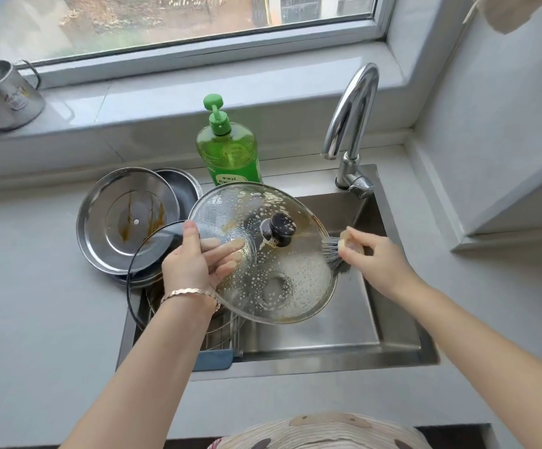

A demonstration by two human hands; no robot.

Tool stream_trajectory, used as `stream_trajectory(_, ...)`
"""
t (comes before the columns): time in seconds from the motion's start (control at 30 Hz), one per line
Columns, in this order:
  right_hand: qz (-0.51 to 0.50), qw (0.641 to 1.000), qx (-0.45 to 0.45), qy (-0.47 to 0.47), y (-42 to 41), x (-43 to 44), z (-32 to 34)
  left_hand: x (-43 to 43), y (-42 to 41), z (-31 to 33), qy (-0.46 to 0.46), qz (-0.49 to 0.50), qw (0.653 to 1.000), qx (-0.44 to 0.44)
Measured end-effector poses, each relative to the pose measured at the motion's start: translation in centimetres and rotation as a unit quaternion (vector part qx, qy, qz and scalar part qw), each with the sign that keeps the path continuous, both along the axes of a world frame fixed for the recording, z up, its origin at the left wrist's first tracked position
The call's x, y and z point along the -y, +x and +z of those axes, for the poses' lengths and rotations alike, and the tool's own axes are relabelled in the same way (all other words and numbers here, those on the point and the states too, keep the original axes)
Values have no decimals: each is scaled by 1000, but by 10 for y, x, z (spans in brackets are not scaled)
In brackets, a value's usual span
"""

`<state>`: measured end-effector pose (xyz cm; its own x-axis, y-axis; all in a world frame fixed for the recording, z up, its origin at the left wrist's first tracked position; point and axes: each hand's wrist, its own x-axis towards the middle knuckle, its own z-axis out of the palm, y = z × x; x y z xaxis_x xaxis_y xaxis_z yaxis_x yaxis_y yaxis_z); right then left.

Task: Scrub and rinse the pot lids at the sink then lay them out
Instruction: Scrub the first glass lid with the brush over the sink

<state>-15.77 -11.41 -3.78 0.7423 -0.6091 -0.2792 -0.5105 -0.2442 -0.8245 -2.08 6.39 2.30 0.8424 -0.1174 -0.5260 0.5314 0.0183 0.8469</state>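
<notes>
A soapy glass pot lid [282, 280] with a black knob [278, 233] is held tilted over the sink [402, 338]. My left hand [195, 260] grips its left rim, thumb on top and fingers showing through the glass from behind. My right hand [373, 254] holds a small dish brush [336, 254] whose grey bristles touch the lid's right edge. A stained steel lid [127, 218] lies upside down on the counter at the left, stacked on other steel lids [179, 186]. A dark-rimmed glass lid [143, 251] leans beside my left hand.
A green pump bottle of dish soap [229, 150] stands behind the sink. The chrome tap [350, 124] rises at the back right, with no water running. A wire rack [224, 328] sits in the sink's left part. A steel mug [4, 95] stands on the windowsill.
</notes>
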Motion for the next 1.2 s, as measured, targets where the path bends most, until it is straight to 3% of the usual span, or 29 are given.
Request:
stream_trajectory(0.13,95,995,37,5,0,-17,8,-1,4,3,8,-58,998,5)
stream_trajectory(0.27,4,1000,2,-7,-4,9,3,-9,9,2,-5,-76,997,-19)
stream_trajectory(0.4,97,995,15,4,-6,-11,3,-11,10,1,6,-92,996,-6)
stream_trajectory(0.53,16,1000,10,-6,-5,2,-1,-10,7,0,-1,-105,994,-1)
stream_trajectory(0.63,106,994,19,-5,-3,-11,2,-9,5,-1,1,-119,993,-4)
stream_trajectory(0.77,16,1000,-4,-12,0,9,2,-11,2,-5,10,-139,990,-3)
stream_trajectory(0.9,115,993,19,-12,5,-8,9,-11,1,-7,17,-159,987,-3)
stream_trajectory(1.03,20,1000,-6,-14,14,13,9,-12,-2,-8,16,-168,986,-1)
stream_trajectory(1.2,146,988,42,-27,27,-6,21,-10,-8,-11,19,-183,983,-9)
